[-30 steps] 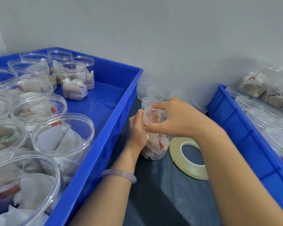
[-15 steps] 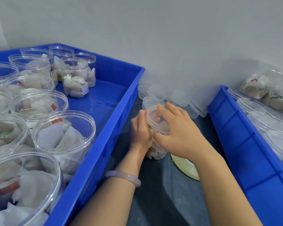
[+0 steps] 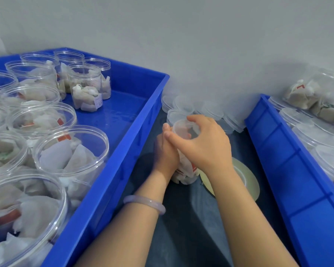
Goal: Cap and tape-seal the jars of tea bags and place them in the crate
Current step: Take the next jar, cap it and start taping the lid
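Now the left hand (image 3: pixel 165 151) grips a clear plastic tea-bag jar (image 3: pixel 185 171), and the right hand (image 3: pixel 206 145) clamps its translucent lid (image 3: pixel 182 128). Taping looks undone; uncapped jars (image 3: pixel 69 151) crowd the nine-o'clock blue crate (image 3: pixel 112 199).

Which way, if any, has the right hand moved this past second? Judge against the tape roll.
Yes. The right hand turned on the lid; its wrist swung nearer, over the tape roll, covering its left part.
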`<state>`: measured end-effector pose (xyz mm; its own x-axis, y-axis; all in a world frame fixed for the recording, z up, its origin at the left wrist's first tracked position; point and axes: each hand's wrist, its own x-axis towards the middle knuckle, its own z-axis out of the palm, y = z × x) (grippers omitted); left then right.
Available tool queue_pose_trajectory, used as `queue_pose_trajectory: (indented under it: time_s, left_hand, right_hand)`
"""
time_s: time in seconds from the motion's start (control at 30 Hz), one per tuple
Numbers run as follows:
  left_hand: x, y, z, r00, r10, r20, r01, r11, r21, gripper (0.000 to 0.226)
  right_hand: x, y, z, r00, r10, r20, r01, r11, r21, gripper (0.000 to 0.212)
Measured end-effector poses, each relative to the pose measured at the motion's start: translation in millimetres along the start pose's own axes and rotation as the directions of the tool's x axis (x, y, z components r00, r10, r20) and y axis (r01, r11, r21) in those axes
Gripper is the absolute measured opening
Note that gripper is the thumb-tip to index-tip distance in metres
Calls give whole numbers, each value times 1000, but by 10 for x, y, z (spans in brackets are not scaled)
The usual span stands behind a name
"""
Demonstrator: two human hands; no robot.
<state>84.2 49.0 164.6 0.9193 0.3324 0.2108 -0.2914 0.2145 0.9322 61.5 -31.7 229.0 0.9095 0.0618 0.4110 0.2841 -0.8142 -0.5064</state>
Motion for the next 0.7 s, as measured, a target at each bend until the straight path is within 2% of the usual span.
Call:
queue_pose_trajectory:
  time_s: [0.07,0.13,0.23,0.3,0.37,0.43,0.5,0.53,0.6,0.63,0.7]
  left_hand:
    - [-12,21,5,999,5,-37,-5,1000,2,78]
    - [-17,24,17,998,-42,-45,41,999,-12,68]
    - [-89,16,41,982,-125,-139,128,992,14,68]
    - [-145,6,44,991,-132,-18,131,989,-62,65]
    - [-214,19,15,988,-33,153,54,990,-131,56]
    - [-258,57,-72,965,37,259,3,988,-152,48]
    - [-262,78,-171,929,46,368,0,992,-125,51]
    - [-253,88,-201,907,25,420,11,996,-84,54]
    - [-274,121,-182,898,-70,434,17,992,124,70]
    - [-285,117,-133,920,-95,381,-4,968,251,72]
    - [-276,88,-27,965,-3,263,-113,897,427,57]
  right_hand:
    - [-4,-19,39,999,15,-33,-15,1000,-15,72]
    - [-5,-19,36,999,6,-37,-6,1000,-10,71]
    - [43,-1,5,999,5,38,-6,1000,14,73]
    - [109,22,-72,992,-1,123,-6,998,58,73]
    - [168,81,-172,973,-18,229,-13,991,135,73]
    - [193,141,-241,952,-41,304,-24,978,206,71]
    - [198,174,-263,947,-58,317,-31,963,268,68]
    - [196,174,-261,948,-66,313,-25,960,280,65]
    - [186,160,-243,948,-77,309,-12,961,275,62]
    - [174,163,-226,954,-74,292,-10,961,276,62]
    - [124,161,-169,982,-56,180,6,963,268,58]
